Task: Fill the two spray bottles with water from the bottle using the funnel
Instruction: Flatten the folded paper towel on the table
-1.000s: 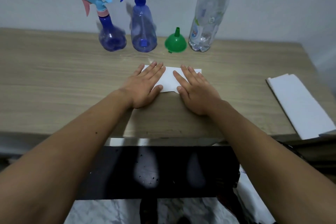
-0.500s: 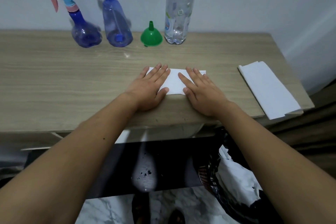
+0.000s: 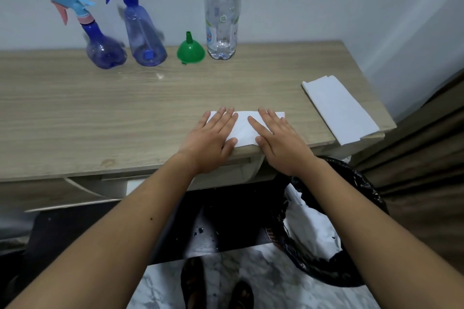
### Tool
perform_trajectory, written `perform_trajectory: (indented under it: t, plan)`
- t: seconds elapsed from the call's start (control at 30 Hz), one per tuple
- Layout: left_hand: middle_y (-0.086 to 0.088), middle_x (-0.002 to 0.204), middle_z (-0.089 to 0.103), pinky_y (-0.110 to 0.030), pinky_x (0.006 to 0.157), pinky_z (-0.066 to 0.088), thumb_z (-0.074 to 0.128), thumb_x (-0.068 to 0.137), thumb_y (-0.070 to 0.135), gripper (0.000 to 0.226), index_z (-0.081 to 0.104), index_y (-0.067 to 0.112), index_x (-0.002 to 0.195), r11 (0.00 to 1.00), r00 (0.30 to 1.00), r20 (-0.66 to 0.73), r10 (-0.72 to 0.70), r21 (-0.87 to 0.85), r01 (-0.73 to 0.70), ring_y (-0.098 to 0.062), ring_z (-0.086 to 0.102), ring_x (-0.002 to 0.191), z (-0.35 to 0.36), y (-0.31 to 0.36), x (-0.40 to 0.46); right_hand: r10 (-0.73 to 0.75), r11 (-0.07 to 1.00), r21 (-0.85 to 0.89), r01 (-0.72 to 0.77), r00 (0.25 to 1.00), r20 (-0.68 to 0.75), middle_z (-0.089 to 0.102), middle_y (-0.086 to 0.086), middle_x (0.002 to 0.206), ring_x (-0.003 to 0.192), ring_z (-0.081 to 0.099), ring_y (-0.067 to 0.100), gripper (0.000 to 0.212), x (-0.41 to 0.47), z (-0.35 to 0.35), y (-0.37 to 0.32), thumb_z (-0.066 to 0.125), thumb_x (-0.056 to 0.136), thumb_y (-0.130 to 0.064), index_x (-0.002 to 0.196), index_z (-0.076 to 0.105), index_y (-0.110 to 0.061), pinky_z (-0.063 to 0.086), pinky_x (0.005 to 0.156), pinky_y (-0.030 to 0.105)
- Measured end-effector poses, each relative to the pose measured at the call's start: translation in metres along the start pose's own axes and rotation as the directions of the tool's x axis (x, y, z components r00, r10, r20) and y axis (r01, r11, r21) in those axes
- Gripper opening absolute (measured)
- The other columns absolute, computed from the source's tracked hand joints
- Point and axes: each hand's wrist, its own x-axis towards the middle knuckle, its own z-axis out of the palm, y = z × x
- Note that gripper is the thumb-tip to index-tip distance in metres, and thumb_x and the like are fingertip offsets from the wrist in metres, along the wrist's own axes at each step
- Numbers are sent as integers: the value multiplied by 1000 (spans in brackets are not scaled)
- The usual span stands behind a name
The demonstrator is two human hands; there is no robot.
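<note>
Two spray bottles stand at the back of the wooden table (image 3: 75,113): a round blue one with a light-blue and pink trigger (image 3: 100,42) and a taller blue one with a white and blue trigger (image 3: 144,32). Right of them a green funnel (image 3: 190,50) sits upside down, spout up. A tall clear water bottle (image 3: 222,15) stands beside it, with water low in it. My left hand (image 3: 213,135) and my right hand (image 3: 278,138) lie flat, fingers straight, on a white paper (image 3: 242,130) near the front edge, far from the bottles.
A folded white cloth (image 3: 339,110) lies at the table's right edge, partly overhanging. A bin with a black bag (image 3: 356,208) and white waste stands below on the right. A wall is right behind the bottles. A curtain hangs at far right.
Both hands stay flat on the white paper. Only the camera has shifted, so the table and the bottles sit further left and the bin has come into view.
</note>
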Motion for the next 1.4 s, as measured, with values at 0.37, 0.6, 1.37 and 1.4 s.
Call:
perform_trajectory:
  t: [0.37, 0.6, 1.37, 1.4]
  plan:
    - [3, 168, 44, -38, 134, 17, 54, 111, 41, 50, 54, 23, 157, 946, 978, -206, -16, -319, -52, -13, 32, 160, 11, 13, -29, 3, 960, 278, 43, 987, -163, 42, 9, 166, 158, 31, 27, 43, -35, 6, -5, 57, 108, -13, 149, 60, -27, 26, 129, 44]
    - [-2, 126, 77, -40, 120, 46, 83, 91, 12, 26, 84, 19, 116, 865, 872, -443, -209, -500, -46, -22, 69, 126, 33, 28, -41, 191, 880, 474, 27, 894, -405, 74, 7, 128, 129, 66, 21, 28, -58, 20, -25, 77, 91, 2, 116, 81, -11, 47, 117, 28]
    - [8, 96, 83, -9, 85, 53, 89, 87, 15, 16, 88, 18, 103, 707, 955, -282, -95, -694, -134, 3, 75, 90, 85, 174, -19, 499, 827, 474, -302, 783, -372, 69, -2, 97, 81, 61, 4, 16, -229, 25, 57, 79, 94, -14, 110, 83, -13, 43, 74, 4]
    - [7, 97, 83, -7, 85, 52, 88, 88, 12, 16, 87, 16, 103, 716, 957, -281, -65, -682, -152, 7, 73, 92, 91, 181, -15, 519, 819, 471, -328, 774, -363, 69, -2, 98, 81, 61, 2, 16, -238, 29, 62, 78, 95, -15, 110, 83, -14, 43, 75, 3]
